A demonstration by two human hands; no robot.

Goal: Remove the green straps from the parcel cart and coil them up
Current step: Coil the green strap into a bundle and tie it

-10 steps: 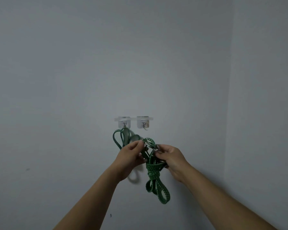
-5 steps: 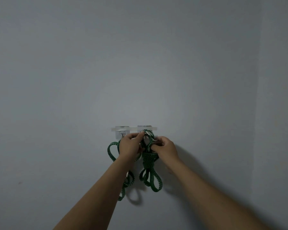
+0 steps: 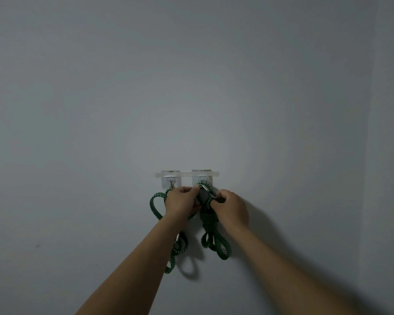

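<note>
Two coiled green straps hang against a pale wall. The left strap (image 3: 154, 206) dangles from the left clear wall hook (image 3: 171, 179), its loops reaching down behind my left forearm. The right strap bundle (image 3: 210, 226) is wrapped tight in the middle, with loops hanging below. Its top loop and metal carabiner sit at the right clear wall hook (image 3: 202, 178). My left hand (image 3: 181, 202) pinches that top loop from the left. My right hand (image 3: 231, 208) grips the same bundle at the carabiner from the right.
A strip of clear tape (image 3: 187, 174) runs across both hooks. The wall meets another wall in a corner at the far right (image 3: 371, 155). No cart is in view.
Both hands have raised the right strap bundle from below the hooks up to the right hook. The view has closed in on the wall.
</note>
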